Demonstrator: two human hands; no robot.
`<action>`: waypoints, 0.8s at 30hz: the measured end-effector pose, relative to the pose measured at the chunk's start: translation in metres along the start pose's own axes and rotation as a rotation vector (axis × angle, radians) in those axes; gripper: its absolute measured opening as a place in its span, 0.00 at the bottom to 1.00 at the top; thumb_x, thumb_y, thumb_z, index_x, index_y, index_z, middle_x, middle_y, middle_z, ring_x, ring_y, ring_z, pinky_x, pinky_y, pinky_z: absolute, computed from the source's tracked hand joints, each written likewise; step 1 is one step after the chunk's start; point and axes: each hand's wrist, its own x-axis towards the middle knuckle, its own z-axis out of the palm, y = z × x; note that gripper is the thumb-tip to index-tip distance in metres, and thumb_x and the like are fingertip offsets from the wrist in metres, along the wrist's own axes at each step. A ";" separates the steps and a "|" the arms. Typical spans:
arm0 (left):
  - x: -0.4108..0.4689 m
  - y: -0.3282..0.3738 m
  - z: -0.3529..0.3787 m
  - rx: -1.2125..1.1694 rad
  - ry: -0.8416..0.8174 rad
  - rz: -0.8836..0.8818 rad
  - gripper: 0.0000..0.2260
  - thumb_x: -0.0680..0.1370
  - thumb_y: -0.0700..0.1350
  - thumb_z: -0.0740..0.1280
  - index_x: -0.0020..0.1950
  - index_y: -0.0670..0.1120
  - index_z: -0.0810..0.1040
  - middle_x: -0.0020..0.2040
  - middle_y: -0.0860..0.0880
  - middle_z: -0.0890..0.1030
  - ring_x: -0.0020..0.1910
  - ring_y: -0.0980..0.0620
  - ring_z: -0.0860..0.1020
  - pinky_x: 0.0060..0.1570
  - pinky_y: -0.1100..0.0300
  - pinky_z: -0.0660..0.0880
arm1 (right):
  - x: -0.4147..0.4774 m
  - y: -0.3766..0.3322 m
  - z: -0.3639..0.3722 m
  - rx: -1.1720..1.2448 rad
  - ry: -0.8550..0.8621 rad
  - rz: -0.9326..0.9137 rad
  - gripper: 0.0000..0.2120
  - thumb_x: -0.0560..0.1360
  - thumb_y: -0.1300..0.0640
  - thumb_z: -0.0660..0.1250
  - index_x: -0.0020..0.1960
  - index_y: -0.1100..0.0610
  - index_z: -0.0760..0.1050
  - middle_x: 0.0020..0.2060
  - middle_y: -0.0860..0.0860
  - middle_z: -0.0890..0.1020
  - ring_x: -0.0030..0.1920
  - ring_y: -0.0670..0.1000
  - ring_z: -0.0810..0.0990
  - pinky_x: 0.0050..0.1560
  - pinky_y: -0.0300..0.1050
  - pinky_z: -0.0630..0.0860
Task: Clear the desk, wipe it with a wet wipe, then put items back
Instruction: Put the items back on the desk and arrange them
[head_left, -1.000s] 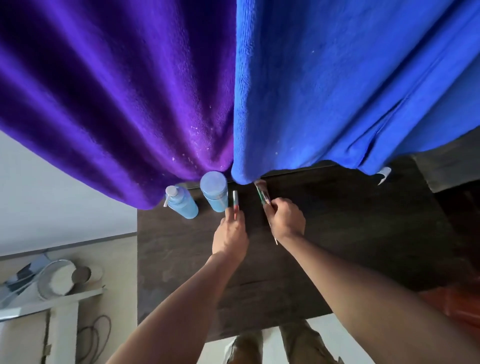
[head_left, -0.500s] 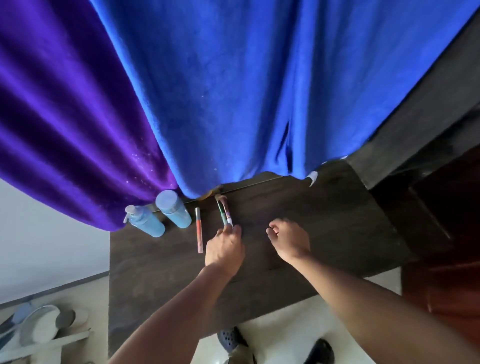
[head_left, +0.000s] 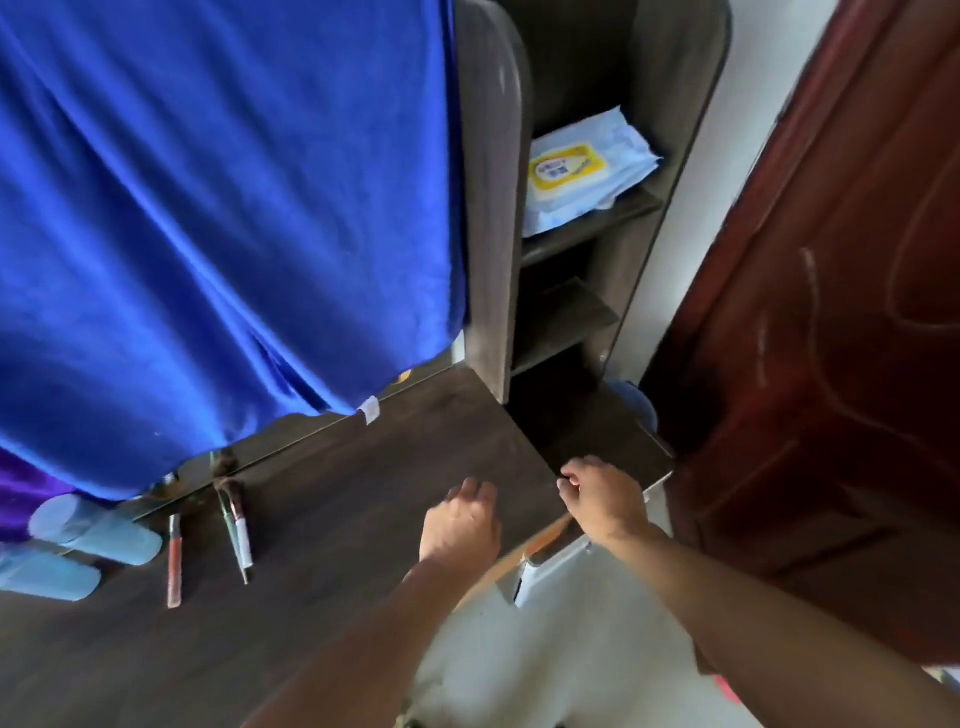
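The dark wooden desk (head_left: 374, 467) fills the lower left. At its far left stand two pale blue bottles (head_left: 98, 530). Beside them lie a thin red tube (head_left: 174, 561) and two makeup brushes (head_left: 238, 525). My left hand (head_left: 460, 522) hovers over the desk's right part, fingers loosely curled, holding nothing. My right hand (head_left: 602, 496) is past the desk's right corner, fingers curled, nothing in it. A pack of wet wipes (head_left: 582, 169) with a yellow label lies on an upper shelf at the right.
A blue towel (head_left: 218, 208) hangs over the mirror behind the desk, with a purple one (head_left: 21, 488) at the left edge. A narrow shelf unit (head_left: 566, 312) stands right of the desk. A dark red door (head_left: 841, 312) is at the far right. Pale floor lies below.
My view has swung right, bringing the shelf unit and door in. My left hand let go of the brushes and both hands moved right, away from the items on the desk.
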 end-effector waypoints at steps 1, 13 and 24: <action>0.006 0.015 -0.001 0.003 0.010 0.032 0.12 0.78 0.46 0.58 0.60 0.48 0.73 0.56 0.49 0.75 0.56 0.48 0.75 0.45 0.54 0.74 | 0.002 0.014 -0.007 -0.003 0.015 0.016 0.12 0.76 0.48 0.61 0.55 0.50 0.78 0.51 0.50 0.80 0.50 0.53 0.80 0.47 0.46 0.74; 0.116 0.090 -0.022 -0.105 0.152 0.242 0.13 0.79 0.46 0.57 0.62 0.48 0.73 0.55 0.50 0.75 0.53 0.50 0.76 0.48 0.53 0.76 | 0.069 0.092 -0.071 0.085 0.287 0.001 0.08 0.73 0.53 0.70 0.51 0.54 0.81 0.43 0.50 0.84 0.42 0.51 0.83 0.40 0.39 0.70; 0.236 0.111 -0.130 -0.116 0.723 0.275 0.13 0.72 0.42 0.66 0.56 0.43 0.77 0.57 0.43 0.76 0.54 0.43 0.74 0.51 0.49 0.73 | 0.208 0.055 -0.215 0.250 0.738 -0.265 0.15 0.74 0.52 0.64 0.57 0.58 0.77 0.46 0.53 0.79 0.48 0.54 0.78 0.41 0.47 0.77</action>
